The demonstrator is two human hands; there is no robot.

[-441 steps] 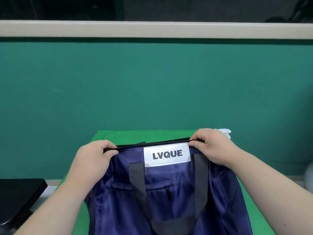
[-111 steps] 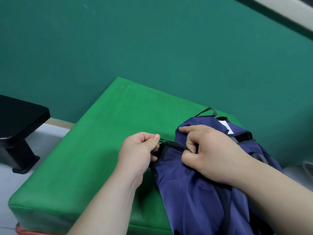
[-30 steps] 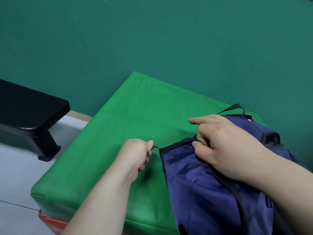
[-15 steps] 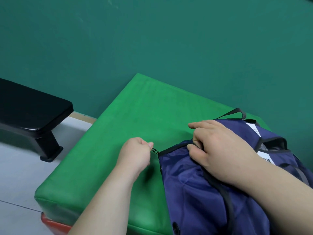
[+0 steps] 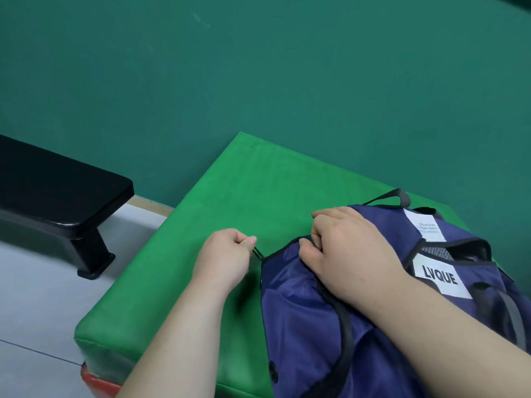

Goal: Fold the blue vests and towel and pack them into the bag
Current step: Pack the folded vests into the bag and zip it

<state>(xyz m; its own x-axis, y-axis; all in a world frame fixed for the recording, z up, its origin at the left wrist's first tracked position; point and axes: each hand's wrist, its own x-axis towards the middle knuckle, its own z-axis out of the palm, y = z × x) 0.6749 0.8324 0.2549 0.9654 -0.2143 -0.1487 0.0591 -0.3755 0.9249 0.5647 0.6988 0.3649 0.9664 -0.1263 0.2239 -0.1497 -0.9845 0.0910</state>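
Barely visible zip pull (image 5: 258, 253), left hand (image 5: 224, 258); bag (image 5: 298, 317) cropped.

Teal wall (image 5: 258, 67), pale tiled floor (image 5: 43, 297), black bench (image 5: 57, 191) left of green padded platform (image 5: 230, 196).

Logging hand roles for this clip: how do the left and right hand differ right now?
The left hand pinches the zipper pull at the corner of the bag; the right hand grips its top edge. The left hand is over the green pad, beside the bag; the right hand lies on the bag. Both have curled fingers.
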